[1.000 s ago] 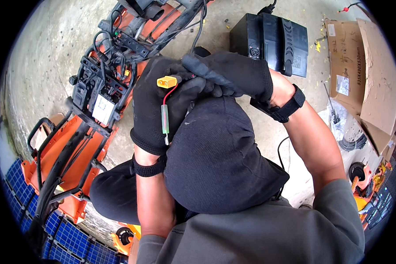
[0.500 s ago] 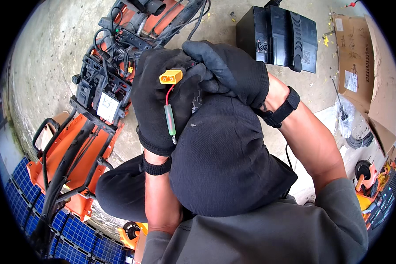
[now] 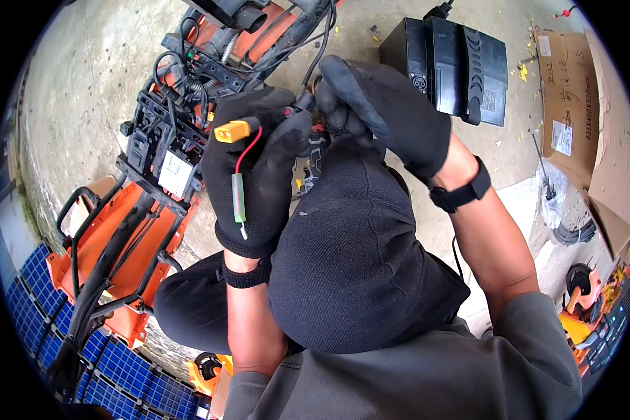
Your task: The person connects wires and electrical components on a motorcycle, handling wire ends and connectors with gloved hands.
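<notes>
Concrete floor, orange machine frame [image 3: 129,231] alongside.
Gloved left hand [image 3: 255,178] grips a light, limp red lead by its yellow connector [image 3: 231,131]; right hand [image 3: 385,112] pinches wiring.

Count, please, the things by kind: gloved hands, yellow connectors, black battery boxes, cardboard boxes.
Gloved hands: 2, left and right
Yellow connector: 1, in the left hand
Black battery box: 1
Cardboard box: 1
Total: 5
</notes>
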A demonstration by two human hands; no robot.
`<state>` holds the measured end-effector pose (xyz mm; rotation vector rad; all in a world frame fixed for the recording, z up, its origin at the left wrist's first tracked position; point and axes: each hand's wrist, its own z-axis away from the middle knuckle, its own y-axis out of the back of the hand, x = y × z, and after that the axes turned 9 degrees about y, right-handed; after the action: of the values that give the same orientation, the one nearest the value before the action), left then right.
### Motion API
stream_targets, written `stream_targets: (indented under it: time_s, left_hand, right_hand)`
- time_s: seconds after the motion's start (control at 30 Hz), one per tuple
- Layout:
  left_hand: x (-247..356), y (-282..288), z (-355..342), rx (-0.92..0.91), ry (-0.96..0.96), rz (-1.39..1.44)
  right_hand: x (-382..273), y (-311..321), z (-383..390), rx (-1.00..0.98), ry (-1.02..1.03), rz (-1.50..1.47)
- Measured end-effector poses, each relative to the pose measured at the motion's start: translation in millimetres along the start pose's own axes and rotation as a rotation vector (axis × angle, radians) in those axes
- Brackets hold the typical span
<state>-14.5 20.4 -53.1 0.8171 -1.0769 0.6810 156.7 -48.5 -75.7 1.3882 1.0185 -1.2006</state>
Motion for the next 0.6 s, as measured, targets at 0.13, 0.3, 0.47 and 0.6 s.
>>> stream_targets:
  time_s: [0.13, 0.3, 0.47, 0.6]
  left_hand:
    - [14, 6, 2, -0.033, 0.063, -0.064]
    - [14, 12, 1, -0.142, 0.044, 0.049]
    - [3, 9, 3, -0.080, 0.040, 0.016]
    - [-3, 12, -2, -0.052, -0.107, -0.270]
  right_hand:
    - [-4, 3, 1, 0.004, 0.181, 0.201]
    - [0, 1, 0, 0.009, 0.424, 0.324]
    - [-1, 0, -1, 0.014, 0.435, 0.436]
    - [-3, 1, -3, 0.019, 0.499, 0.492]
